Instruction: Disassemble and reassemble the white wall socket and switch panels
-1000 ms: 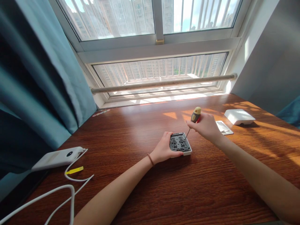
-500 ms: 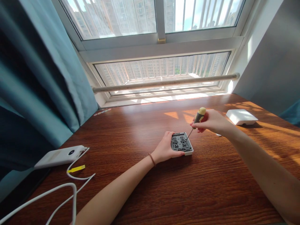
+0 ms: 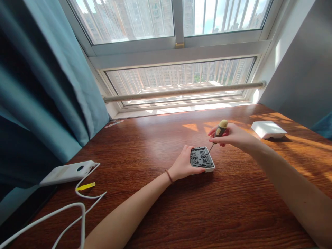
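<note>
My left hand [image 3: 184, 163] grips the left side of a square wall switch [image 3: 201, 157] with a white rim and a dark grey inner face, which lies on the wooden table. In my right hand [image 3: 228, 135] is a screwdriver [image 3: 220, 129] with a yellow and grey handle, held tilted between thumb and fingers. Its thin shaft slopes down to the left, and the tip meets the right part of the switch's dark face. Whether a screw sits under the tip is too small to tell.
A white box-shaped piece [image 3: 268, 129] rests at the right on the brown table [image 3: 155, 138]. On the left lie a white power bank [image 3: 67, 172], a white cable [image 3: 84, 214] and a yellow tag [image 3: 86, 186]. A blue curtain [image 3: 52, 76] hangs at the left, beside the window.
The fingers of my right hand have shifted slightly on the screwdriver handle, with the forefinger lifted more. The screwdriver tip remains at the switch, and my left hand keeps its hold.
</note>
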### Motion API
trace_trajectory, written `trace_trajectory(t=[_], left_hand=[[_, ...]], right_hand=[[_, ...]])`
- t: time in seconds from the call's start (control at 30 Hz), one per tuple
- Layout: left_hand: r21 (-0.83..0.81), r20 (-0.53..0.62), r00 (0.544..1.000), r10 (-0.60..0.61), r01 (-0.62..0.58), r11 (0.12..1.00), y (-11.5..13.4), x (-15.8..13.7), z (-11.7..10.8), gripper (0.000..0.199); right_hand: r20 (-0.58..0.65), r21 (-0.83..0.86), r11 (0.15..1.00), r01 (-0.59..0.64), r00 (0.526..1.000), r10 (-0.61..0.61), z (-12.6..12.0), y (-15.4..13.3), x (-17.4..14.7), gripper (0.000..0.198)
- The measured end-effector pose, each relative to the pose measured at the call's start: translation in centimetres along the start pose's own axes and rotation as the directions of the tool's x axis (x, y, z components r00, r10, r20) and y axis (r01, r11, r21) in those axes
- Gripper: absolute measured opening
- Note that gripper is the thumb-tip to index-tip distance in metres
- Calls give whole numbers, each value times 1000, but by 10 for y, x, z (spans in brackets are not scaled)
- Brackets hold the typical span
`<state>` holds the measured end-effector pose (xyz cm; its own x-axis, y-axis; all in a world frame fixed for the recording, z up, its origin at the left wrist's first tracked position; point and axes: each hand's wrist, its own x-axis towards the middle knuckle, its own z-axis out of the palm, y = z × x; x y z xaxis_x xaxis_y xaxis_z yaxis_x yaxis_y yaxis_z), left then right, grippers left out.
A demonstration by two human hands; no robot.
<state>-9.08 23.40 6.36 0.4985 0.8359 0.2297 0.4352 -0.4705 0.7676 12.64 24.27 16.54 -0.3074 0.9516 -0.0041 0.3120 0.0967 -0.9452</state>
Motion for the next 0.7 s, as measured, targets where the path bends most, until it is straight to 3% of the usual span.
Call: trace_trajectory(t=[0.1, 0.17, 0.3, 0.4, 0.47, 0.53, 0.6, 0.7], left_hand=[[-7, 1, 1000, 2, -2, 1000, 0, 0, 0, 71], [-7, 2, 1000, 4, -4, 1000, -1, 0, 1, 72], [-3, 1, 1000, 6, -6, 1000, -2, 0, 1, 72], [-9, 1, 1000, 2, -2, 1000, -1, 0, 1, 72], [-11, 3, 1000, 2, -2, 1000, -1, 0, 1, 72], [-5, 5, 1000, 2, -2, 1000, 0, 0, 0, 71], [5, 7, 1000, 4, -4, 1000, 0, 0, 0, 70], [13, 10, 1000, 6, -6, 1000, -1, 0, 0, 69]], right_hand=[[141, 70, 996, -62, 989, 51, -14, -5, -3, 25], [134, 37, 996, -79, 988, 73, -17, -6, -6, 22], [-137, -249, 968, -42, 991, 7, -5, -3, -7, 15], [-360, -481, 876, 19, 907, -218, 13, 4, -4, 20], [-408, -541, 838, 67, 851, -331, 23, 8, -3, 17], [-382, -442, 889, 123, 870, -311, 27, 10, -1, 14], [-301, -239, 962, 135, 931, -205, 26, 9, -1, 30], [-105, -7, 1000, 30, 994, -31, 13, 2, -2, 38]])
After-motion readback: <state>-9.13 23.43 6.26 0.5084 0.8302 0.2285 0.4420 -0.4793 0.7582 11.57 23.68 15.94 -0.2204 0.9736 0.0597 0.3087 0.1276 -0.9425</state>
